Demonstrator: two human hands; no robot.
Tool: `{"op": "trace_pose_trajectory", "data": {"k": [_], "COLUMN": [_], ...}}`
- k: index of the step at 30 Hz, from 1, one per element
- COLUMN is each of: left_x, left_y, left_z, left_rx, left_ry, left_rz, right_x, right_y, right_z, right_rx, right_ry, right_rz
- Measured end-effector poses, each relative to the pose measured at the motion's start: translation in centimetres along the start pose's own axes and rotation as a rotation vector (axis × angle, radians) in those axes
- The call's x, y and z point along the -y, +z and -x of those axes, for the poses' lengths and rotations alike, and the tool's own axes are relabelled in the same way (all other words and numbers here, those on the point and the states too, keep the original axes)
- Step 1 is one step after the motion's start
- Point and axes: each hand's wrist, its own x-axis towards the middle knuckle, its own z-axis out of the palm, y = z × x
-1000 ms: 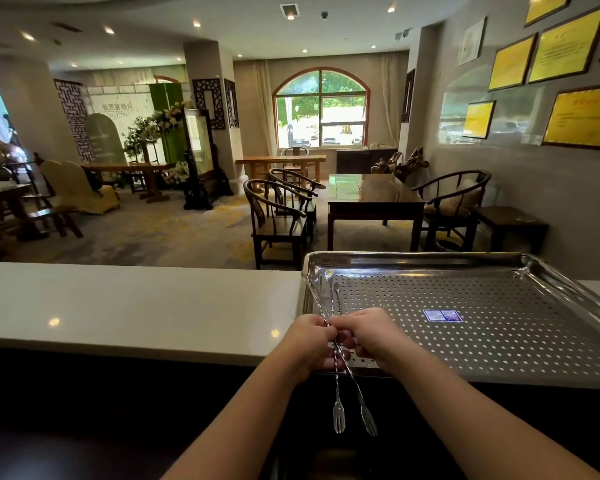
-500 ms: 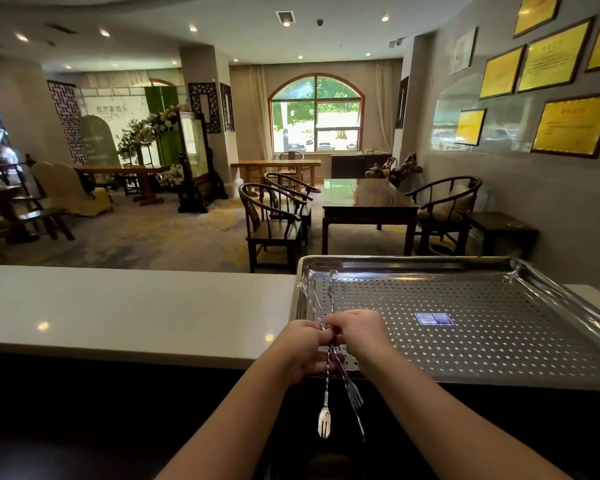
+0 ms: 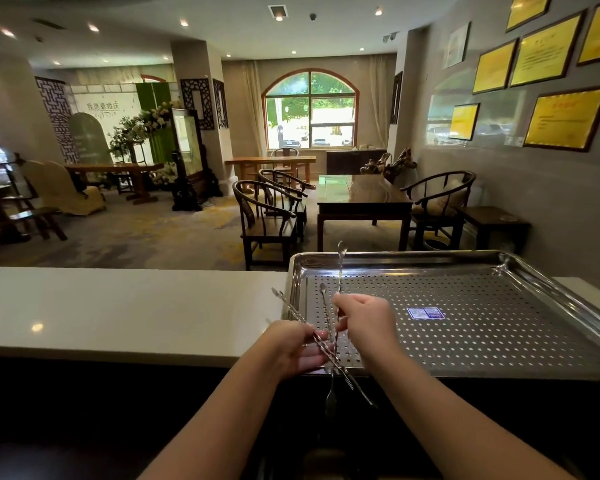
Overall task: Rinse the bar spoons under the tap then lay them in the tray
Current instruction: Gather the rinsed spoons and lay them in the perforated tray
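My left hand [image 3: 293, 348] holds a small bundle of twisted steel bar spoons [image 3: 297, 315] just in front of the near left corner of the perforated steel tray [image 3: 499, 341]. Their fork ends hang down over the dark area below the counter. My right hand [image 3: 366, 318] pinches one bar spoon [image 3: 340, 265] by its stem and holds it almost upright above the tray's left side, bowl end up. The tray holds no spoons; a small blue sticker lies on its floor.
A white counter [image 3: 118, 306] runs to the left of the tray. Beyond it lies a lounge with dark wooden chairs [image 3: 267, 220] and a table [image 3: 362, 199]. A wall with framed plaques rises on the right. Below the counter edge everything is dark.
My right hand has drawn one spoon out of the bundle and lifted it up over the tray's left side. The left hand keeps the rest, now fanned out to the left.
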Motion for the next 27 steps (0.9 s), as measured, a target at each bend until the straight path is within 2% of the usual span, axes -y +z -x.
{"op": "trace_pose_trajectory", "data": {"k": [7, 11, 21, 27], "left_x": [0.1, 0.2, 0.7, 0.7], "left_y": [0.0, 0.1, 0.8, 0.9], "left_z": [-0.2, 0.1, 1.4, 1.3], "left_rx": [-0.082, -0.111, -0.094, -0.095], "left_ry": [0.034, 0.069, 0.175, 0.173], "left_rz": [0.013, 0.033, -0.088, -0.077], "right_x": [1.5, 1.0, -3.6, -5.5], "right_y": [-3.2, -4.1, -2.0, -0.8], "right_z": [-3.9, -7.0, -11.7, -11.8], "right_rx": [-0.117, -0.194, -0.028, 0.065], "right_ry": [0.056, 0.114, 0.1, 0.124], "right_rz": [-0.113, -0.083, 0.543, 0.825]}}
